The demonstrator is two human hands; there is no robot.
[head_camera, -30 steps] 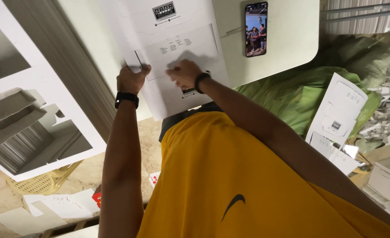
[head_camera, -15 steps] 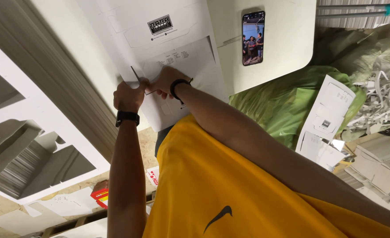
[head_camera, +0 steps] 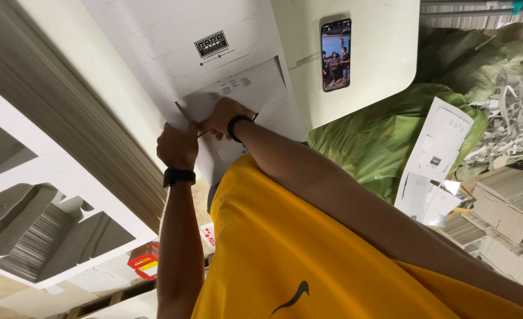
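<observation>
A large white die-cut cardboard sheet (head_camera: 214, 65) with a black printed label lies on top of a tall stack. My left hand (head_camera: 177, 145), with a black watch on its wrist, is closed on the sheet's near edge. My right hand (head_camera: 221, 117), wearing a black wristband, pinches the same edge right beside it, fingers touching the left hand's. A thin dark strip shows between the two hands; I cannot tell what it is. My yellow shirt (head_camera: 285, 248) fills the lower middle of the view.
A phone (head_camera: 336, 54) with a lit screen lies on a white table (head_camera: 379, 77). A thick stack of sheets (head_camera: 66, 106) and a cut-out white frame (head_camera: 42, 195) are at left. A green sack (head_camera: 379, 142), loose sheets (head_camera: 436, 159), paper scraps (head_camera: 509, 130) and bundles (head_camera: 509, 207) are at right.
Both hands have slid left along the sheet's near edge and drawn closer together. The view has swung a little, so the phone and table sit further right.
</observation>
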